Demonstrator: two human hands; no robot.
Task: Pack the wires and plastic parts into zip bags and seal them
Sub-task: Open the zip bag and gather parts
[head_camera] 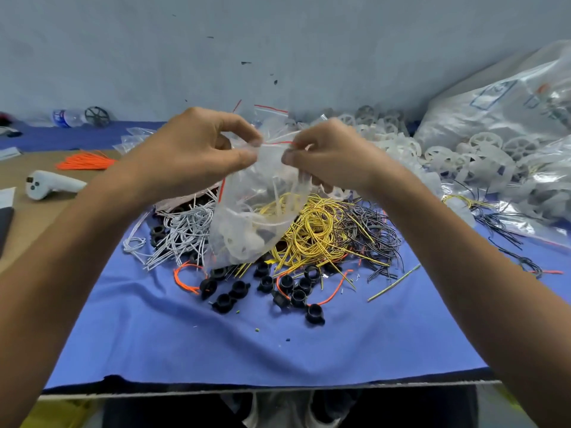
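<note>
A clear zip bag [247,217] with a red zip line hangs above the wire piles, holding a white plastic part and some wires. My left hand [197,152] pinches the bag's top edge at its left end. My right hand [327,152] pinches the same top edge at its right end. Below the bag lie white wires [182,230], yellow wires [315,230], black wires [374,230] and several black plastic parts [268,288] on the blue cloth [216,344].
White plastic wheels [448,152] and large filled bags [506,97] crowd the right side. Spare zip bags [133,137], an orange wire bundle [86,160], a white controller [51,184] and a water bottle [68,117] lie at the left. The table's front edge [247,392] is close to me.
</note>
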